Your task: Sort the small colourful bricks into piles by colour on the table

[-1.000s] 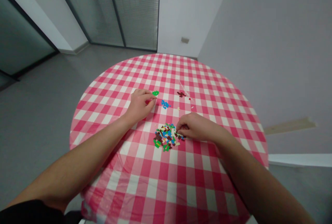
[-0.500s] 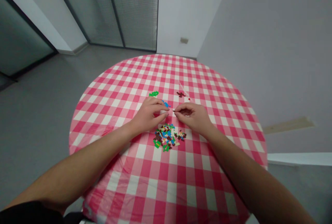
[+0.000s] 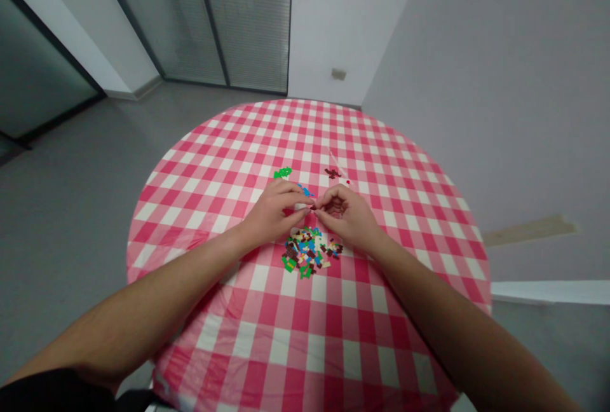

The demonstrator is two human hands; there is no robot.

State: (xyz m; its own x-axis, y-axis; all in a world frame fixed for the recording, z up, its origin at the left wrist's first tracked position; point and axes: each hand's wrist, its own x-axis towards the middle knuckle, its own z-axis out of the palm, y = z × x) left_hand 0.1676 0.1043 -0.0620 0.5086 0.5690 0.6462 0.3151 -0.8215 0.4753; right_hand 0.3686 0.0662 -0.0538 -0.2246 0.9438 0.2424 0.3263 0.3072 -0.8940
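Both hands meet tip to tip over the table [image 3: 295, 348], right hand [image 3: 347, 216] grip pinched narrow on a tiny dark brick [image 3: 313, 207], left hand [image 3: 272, 213] grip pinched tight against it from 9 o'clock, mixed brick pile [image 3: 309, 253] just beside them at 6 o'clock.

Nothing can be read here. The checked table [image 3: 305, 336], the small bricks [image 3: 309, 252] just below the left grip [image 3: 274, 213] and right grip [image 3: 345, 215], and the wall plate [image 3: 338, 74] far beyond them carry no legible writing.
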